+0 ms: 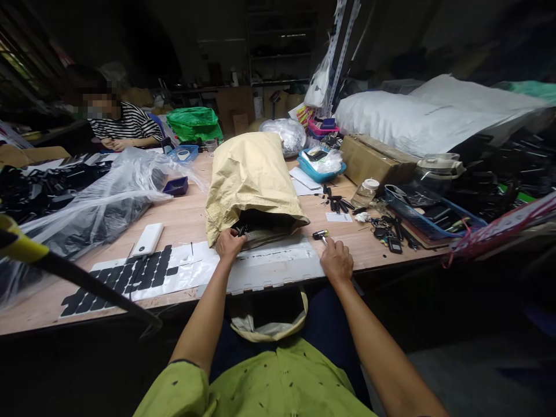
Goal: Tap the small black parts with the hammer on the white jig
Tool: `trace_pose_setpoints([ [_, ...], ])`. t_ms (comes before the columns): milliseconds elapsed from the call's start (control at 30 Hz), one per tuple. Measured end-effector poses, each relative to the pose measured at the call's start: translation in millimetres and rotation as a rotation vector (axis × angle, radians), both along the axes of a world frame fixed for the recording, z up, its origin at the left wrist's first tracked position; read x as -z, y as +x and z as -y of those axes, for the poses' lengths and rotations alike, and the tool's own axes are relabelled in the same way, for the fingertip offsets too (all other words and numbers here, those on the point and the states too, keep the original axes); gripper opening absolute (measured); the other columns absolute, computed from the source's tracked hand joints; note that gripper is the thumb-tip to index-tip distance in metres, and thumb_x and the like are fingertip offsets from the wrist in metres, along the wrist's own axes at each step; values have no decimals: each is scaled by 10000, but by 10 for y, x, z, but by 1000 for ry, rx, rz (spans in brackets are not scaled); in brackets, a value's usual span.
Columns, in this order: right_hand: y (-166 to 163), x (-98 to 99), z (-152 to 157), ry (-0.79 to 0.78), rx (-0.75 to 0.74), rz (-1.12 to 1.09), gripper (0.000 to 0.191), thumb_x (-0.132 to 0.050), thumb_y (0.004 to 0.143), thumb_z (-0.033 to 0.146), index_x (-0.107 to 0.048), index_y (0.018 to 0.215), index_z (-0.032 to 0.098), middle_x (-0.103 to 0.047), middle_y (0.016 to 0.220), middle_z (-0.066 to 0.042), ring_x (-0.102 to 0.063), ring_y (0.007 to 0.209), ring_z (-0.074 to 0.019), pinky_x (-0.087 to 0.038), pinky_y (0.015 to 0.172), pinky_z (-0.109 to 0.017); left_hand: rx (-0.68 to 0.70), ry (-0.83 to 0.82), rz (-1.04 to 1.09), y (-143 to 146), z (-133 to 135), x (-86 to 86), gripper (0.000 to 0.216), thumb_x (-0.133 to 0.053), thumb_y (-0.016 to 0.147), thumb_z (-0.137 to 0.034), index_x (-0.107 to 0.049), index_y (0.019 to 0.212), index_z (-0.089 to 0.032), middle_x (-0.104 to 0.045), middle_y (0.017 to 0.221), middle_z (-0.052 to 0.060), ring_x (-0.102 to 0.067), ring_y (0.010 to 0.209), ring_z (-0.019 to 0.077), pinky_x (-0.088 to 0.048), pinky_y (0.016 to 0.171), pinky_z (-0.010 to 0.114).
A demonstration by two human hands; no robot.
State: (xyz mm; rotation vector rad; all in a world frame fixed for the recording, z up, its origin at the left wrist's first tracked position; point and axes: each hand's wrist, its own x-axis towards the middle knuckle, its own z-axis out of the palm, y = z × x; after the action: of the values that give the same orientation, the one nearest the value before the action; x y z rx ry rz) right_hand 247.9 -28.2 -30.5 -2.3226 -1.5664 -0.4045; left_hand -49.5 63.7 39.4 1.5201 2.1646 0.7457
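Note:
My left hand (229,242) is closed at the mouth of a large tan paper sack (249,176) lying on the wooden table (186,217), pinching small dark parts (241,230) at the opening. My right hand (336,260) is closed round a small tool with a yellow and black handle (320,234), near the table's front edge. A white plastic panel (269,266) lies flat under and between both hands. Black square pieces (125,278) are laid in rows on the white sheet to the left.
A person in a striped shirt (125,124) sits at the far left. Clear plastic bags (99,197) of black parts fill the left side. A blue tray (320,165), cardboard box (373,159), small bottle (365,192), keys and clutter (391,229) lie right. A dark rod with a yellow grip (65,269) crosses the lower left.

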Motion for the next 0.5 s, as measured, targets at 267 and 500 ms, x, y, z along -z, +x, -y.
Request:
trace_pose_setpoints([
  [267,-40,-73,9,-30,19,-8,363,-446,915,189,-649,1215,179,-583,958,-123,-512,899,-239,-346,674,-313,498,101,124,467,395,209,126,-730,708,-197,-704,830,-217,-731,858,1,-632,810,186,-473,737,289],
  [500,-41,-73,24,-27,16,-27,347,-459,917,196,-652,1206,181,-580,953,-122,-508,890,-236,-346,668,-308,652,128,88,692,521,408,114,-776,710,-210,-716,806,-229,-716,867,13,-609,893,221,-464,858,366],
])
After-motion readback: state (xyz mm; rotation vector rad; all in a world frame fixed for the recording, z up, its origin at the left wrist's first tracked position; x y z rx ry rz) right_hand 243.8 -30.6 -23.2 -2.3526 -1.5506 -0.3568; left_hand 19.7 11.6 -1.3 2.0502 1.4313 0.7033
